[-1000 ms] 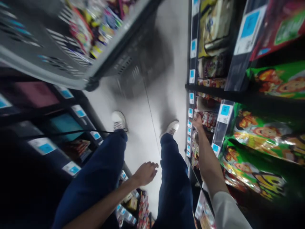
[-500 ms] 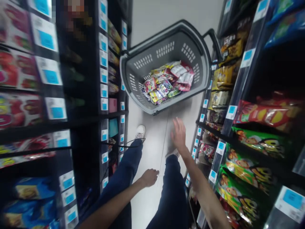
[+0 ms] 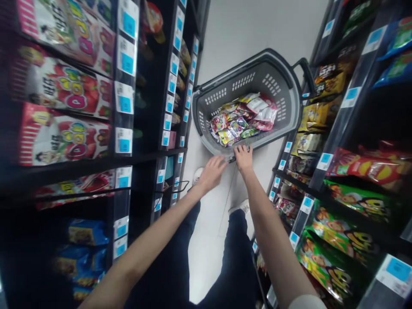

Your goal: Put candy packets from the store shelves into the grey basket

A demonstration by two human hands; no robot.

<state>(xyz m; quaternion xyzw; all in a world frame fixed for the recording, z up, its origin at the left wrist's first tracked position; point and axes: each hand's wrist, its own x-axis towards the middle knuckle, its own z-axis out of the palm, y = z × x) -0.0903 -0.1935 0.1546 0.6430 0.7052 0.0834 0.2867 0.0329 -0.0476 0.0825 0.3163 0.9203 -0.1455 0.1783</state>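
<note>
Basket (image 3: pixel 229 90) stands on the floor (image 3: pixel 206 244), packets (image 3: pixel 240 122) heaped inside, its walls likely keeping them together; right hand (image 3: pixel 243 158) grasps its near rim, seemingly for purchase, left hand (image 3: pixel 210 174) curls beside that rim, whether gripping or free I cannot tell.

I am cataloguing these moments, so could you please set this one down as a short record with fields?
Floor: pale floor between two rows of shelving
Basket: grey basket with slotted sides, ahead of the person
Contents: colourful packets, heaped loosely
Right hand: right hand, fingers over the basket's near rim; firmness of grip unclear
Left hand: left hand, close to the same rim; contact unclear
Left side: red-and-white bags, blue packages
Right side: green bags, red bag
</note>
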